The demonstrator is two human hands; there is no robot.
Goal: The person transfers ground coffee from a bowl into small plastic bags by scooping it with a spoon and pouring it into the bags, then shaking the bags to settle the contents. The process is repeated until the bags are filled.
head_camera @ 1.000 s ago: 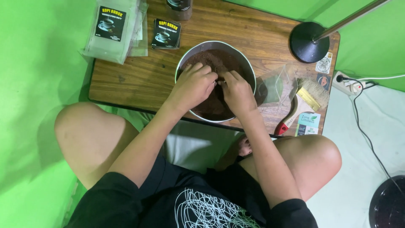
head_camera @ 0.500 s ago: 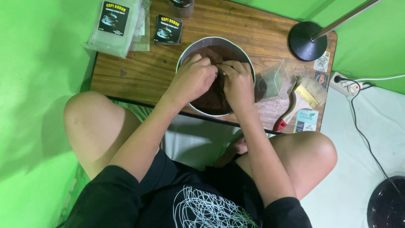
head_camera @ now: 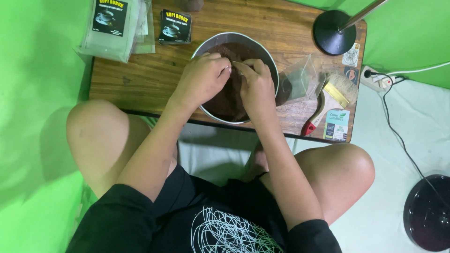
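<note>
- A round metal bowl (head_camera: 269, 61) of brown powder (head_camera: 229, 100) sat mid-desk (head_camera: 140, 82).
- Left hand (head_camera: 202, 77) and right hand (head_camera: 255, 86) were curled together over it, apparently pinching something small; what, I cannot tell.
- Likely handling powder; steadiness needed.
- Black-labelled clear pouches (head_camera: 112, 26) lay far left; a green-white card (head_camera: 336, 124) near right.

Round metal bowl (head_camera: 269, 70) sits upright at the near edge of the wooden counter (head_camera: 140, 79), roughly centred. It is filled with dark brown powder (head_camera: 232, 100), heaped unevenly and loose in texture. The bowl's near rim slightly overhangs the counter edge. Much of the powder surface is hidden.
</note>
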